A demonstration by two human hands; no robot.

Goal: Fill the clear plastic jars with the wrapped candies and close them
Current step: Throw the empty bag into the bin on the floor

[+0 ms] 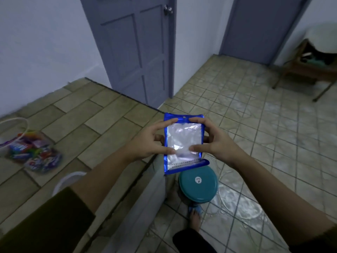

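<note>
A blue-edged plastic bag (pixel 184 141) with a clear window and pale contents is held upright in front of me, over the counter's edge. My left hand (pixel 149 141) grips its left side, forefinger on the top strip and thumb low on the window. My right hand (pixel 215 141) grips the right side the same way. A clear plastic jar (pixel 39 154) full of colourful wrapped candies lies on its side on the tiled counter (pixel 94 125) at the left. A white-rimmed clear jar (pixel 11 132) stands at the far left, and another white rim (pixel 69 179) shows under my left forearm.
A teal round stool (pixel 197 187) stands on the tiled floor below the bag, by my foot in a blue sandal (pixel 195 210). Two grey-blue doors (pixel 135 48) are behind. A wooden chair (pixel 308 66) sits at the far right.
</note>
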